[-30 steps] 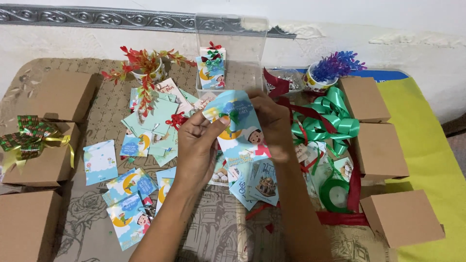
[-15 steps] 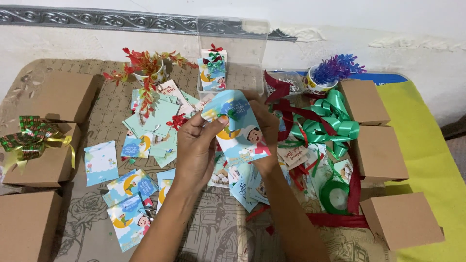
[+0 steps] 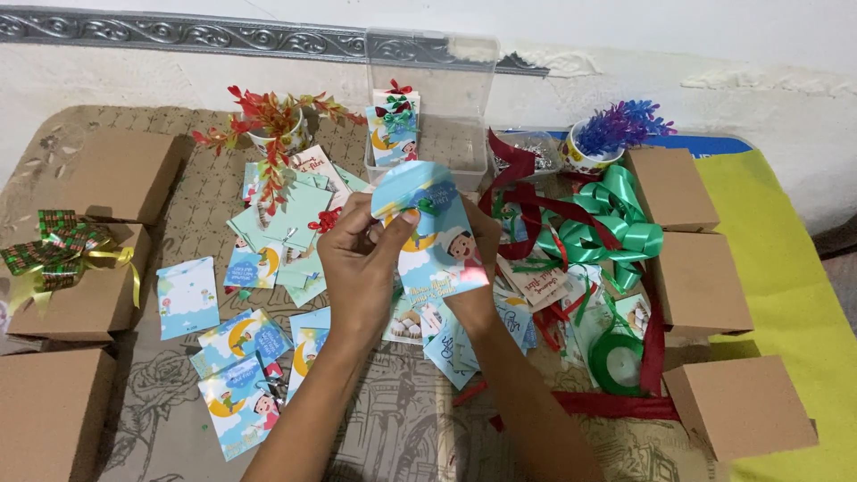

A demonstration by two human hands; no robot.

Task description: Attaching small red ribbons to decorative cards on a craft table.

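Left hand [image 3: 361, 259] and right hand [image 3: 478, 268]: both grasping one light-blue printed card [image 3: 433, 236], held mid-table; right fingers mostly hidden. Green ribbon [image 3: 607, 223] toward right edge.

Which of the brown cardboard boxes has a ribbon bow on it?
The middle brown box on the left side: a green and red patterned bow with gold ribbon sits on its top. The other brown boxes, left and right, are bare.

Six brown cardboard boxes [image 3: 699, 282], two small pots of foil sprigs [image 3: 596, 147], and perhaps two dozen printed cards [image 3: 187, 297].
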